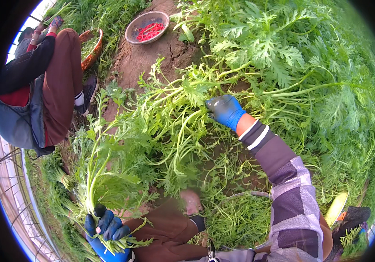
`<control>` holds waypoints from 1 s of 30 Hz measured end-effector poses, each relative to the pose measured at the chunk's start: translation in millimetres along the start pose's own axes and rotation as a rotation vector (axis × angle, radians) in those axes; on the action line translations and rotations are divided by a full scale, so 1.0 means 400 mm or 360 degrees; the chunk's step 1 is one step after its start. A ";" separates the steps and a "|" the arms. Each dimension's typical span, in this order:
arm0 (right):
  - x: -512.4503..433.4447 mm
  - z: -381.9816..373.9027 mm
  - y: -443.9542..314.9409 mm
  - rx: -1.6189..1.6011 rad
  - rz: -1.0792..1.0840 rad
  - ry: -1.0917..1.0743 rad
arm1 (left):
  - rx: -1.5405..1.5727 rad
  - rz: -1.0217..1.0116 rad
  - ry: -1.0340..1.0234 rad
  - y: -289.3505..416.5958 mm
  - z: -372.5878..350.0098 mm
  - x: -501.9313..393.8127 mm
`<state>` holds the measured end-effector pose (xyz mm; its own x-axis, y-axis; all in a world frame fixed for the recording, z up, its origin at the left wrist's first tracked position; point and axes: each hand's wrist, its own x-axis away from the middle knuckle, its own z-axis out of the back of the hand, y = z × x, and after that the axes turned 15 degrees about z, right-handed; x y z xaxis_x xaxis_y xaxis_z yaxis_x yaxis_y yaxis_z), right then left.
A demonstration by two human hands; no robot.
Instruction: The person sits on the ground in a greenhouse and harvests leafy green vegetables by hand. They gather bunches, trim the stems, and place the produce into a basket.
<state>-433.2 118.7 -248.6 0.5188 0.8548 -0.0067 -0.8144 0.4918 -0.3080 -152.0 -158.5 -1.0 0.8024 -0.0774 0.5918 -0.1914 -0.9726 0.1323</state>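
My left hand [107, 231], in a blue glove with dark-coated fingers, is closed around a bunch of leafy greens [91, 177] at lower left. The bunch's long pale stems rise above the fist, and their cut-looking ends stick out below it. Farther up and to the right, my right hand [225, 109], gloved the same way, reaches into the bed of feathery-leaved plants [269, 49]. Its fingers are curled in on green stems [189, 119] that arch down to the left from the fingertips. Leaves partly hide what lies inside this grip.
A shallow bowl [130, 32] of red rings sits on bare soil [161, 54]. At left another person [59, 82] crouches beside an orange basket [99, 46]. Tied bundles of greens [63, 178] lie lower left. Loose greens [239, 219] lie inside a rimmed container [256, 194] near my legs.
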 end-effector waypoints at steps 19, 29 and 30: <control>0.214 0.413 -0.661 -0.1647 -0.0339 0.1477 | -0.0369 0.0201 0.0282 -0.101 -0.025 0.032; 0.450 0.444 -0.950 -0.1314 -0.0165 0.0814 | -0.0888 0.0695 -0.0286 -0.276 0.021 0.171; 0.495 0.443 -0.968 -0.1181 -0.0204 0.0744 | -0.1105 0.0603 -0.0181 -0.297 0.025 0.181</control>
<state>-61.5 126.8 37.9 0.7800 0.5656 -0.2676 -0.4481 0.2064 -0.8698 -65.4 -50.6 18.1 0.6581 -0.4335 0.6156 -0.7407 -0.5198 0.4258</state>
